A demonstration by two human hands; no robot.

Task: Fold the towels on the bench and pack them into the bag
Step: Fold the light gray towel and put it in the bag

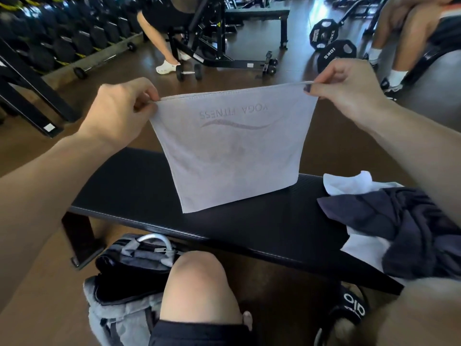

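Both hands pinched the pale towel [232, 151] by its top corners: the left hand [119, 113] nipped the left corner between thumb and curled fingers, the right hand [346, 88] nipped the right corner the same way, and the top hem ran taut between them, slightly higher on the right. From that grip the cloth hung straight down, doubled by the look of its hem, its printed lettering upside down. Nearest the person and below the left hand, the grey bag [129, 278] sat on the floor beside a bare knee, mouth seemingly open. Just beyond it, the towel's lower edge touched the black bench [139, 193]. Below the right forearm, a heap of dark and white cloths [404, 221] lay unfolded on the bench. Judged from this, the next fold would lay the cloth flat on the pad, and either hand was equally placed.
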